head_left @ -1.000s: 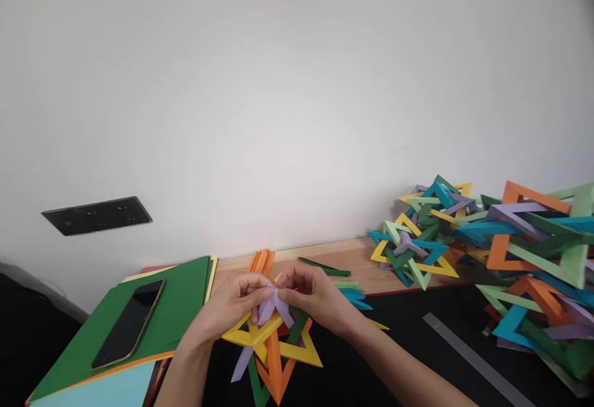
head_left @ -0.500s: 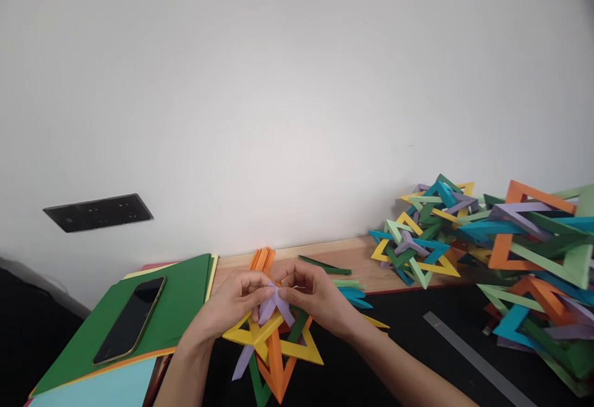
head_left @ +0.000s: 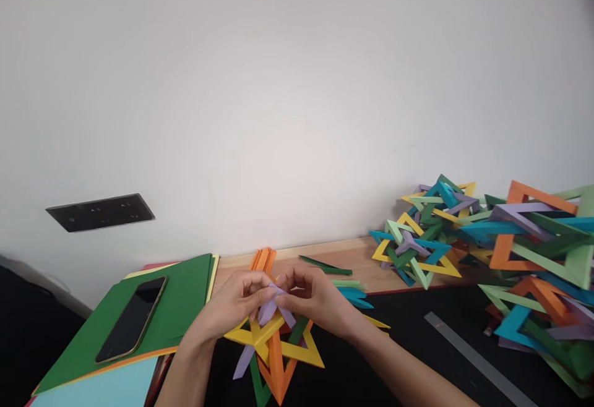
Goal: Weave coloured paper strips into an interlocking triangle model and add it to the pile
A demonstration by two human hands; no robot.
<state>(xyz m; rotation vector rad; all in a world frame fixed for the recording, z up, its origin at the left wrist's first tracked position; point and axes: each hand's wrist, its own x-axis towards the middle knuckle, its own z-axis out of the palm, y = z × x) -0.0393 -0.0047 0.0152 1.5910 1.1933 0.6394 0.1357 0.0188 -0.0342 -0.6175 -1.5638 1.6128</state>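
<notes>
A half-built paper star [head_left: 273,348] of interlocked yellow, orange, green and purple folded strips lies on the dark mat in front of me. My left hand [head_left: 232,308] and my right hand [head_left: 320,302] meet above it, fingers pinched on a purple paper strip [head_left: 271,305] at its top. Both hands are closed on that strip. The strip's lower end sticks out at the star's left side.
A stack of coloured paper sheets [head_left: 180,308] with a phone [head_left: 132,317] on top lies at left. Loose folded strips [head_left: 348,289] sit behind my hands. A pile of finished paper stars [head_left: 501,246] fills the right. A metal ruler [head_left: 477,360] lies on the mat. A wall socket plate [head_left: 99,212] is at left.
My fingers have shifted slightly on the purple strip; the hands and the star stay in nearly the same place.
</notes>
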